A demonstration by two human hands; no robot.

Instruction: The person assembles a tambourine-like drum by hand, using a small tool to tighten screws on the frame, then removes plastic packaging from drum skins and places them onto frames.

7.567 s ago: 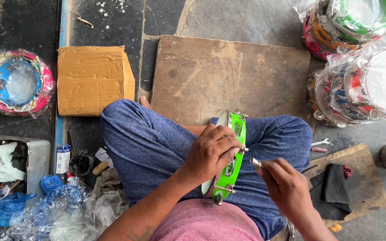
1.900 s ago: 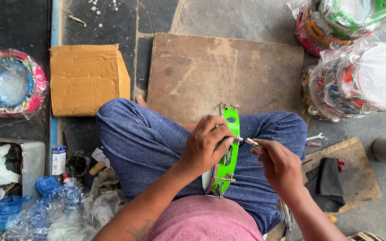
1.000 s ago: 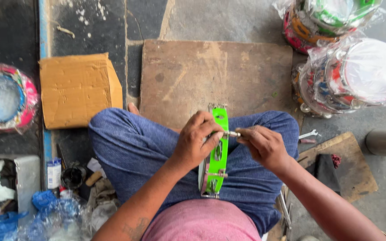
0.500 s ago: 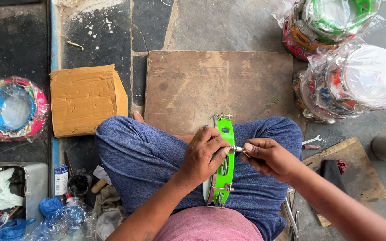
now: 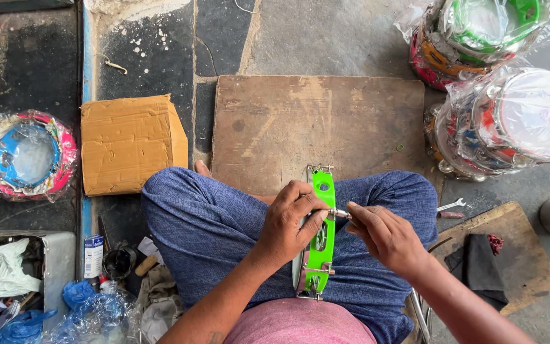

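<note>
Left hand clamps the green tambourine frame upright on the lap while the right hand pinches a small metal tool against its rim, so it could easily slip off sideways.

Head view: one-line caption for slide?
Left hand grips green tambourine frame on lap; right hand holds small metal tool against it.

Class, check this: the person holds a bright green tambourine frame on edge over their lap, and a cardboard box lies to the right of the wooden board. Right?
Not quite. In the head view the cardboard box lies left of the wooden board, not right. The left hand does hold the green tambourine frame on edge over the lap.
</note>
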